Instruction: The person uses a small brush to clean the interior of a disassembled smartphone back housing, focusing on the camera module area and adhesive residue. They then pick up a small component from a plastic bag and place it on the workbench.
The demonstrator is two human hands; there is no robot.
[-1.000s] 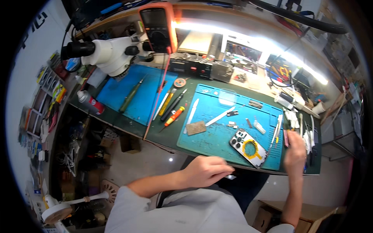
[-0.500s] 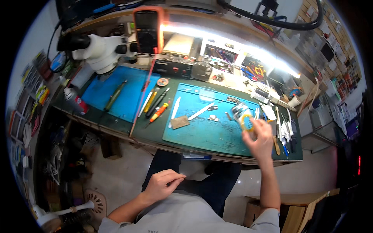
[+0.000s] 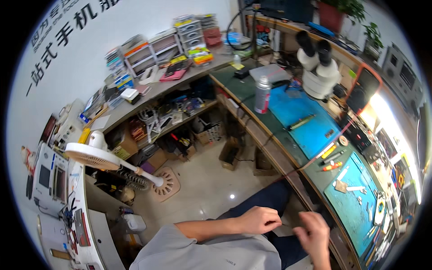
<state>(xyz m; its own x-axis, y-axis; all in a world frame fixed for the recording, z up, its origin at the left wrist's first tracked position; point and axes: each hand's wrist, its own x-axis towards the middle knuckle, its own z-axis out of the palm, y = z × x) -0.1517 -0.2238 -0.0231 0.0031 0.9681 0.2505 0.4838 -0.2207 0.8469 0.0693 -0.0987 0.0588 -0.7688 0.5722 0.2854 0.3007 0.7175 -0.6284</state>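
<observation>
Beside the workbench [image 3: 270, 148], curled left hand [image 3: 257, 219], blurred right hand [image 3: 313, 234] over the lap.

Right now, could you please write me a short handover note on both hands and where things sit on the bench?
Left hand: loosely curled over the lap, apart from the bench; whether it holds anything cannot be told.
Right hand: blurred, beside the bench edge, fingers half open, nothing visibly in it.
Things: the phone lies on the green mat, clear of both hands, with hand tools by the blue mat. The microscope and spray can stand further along.
Done: neither hand is on the bench.
Left: the phone lies untouched.
</observation>
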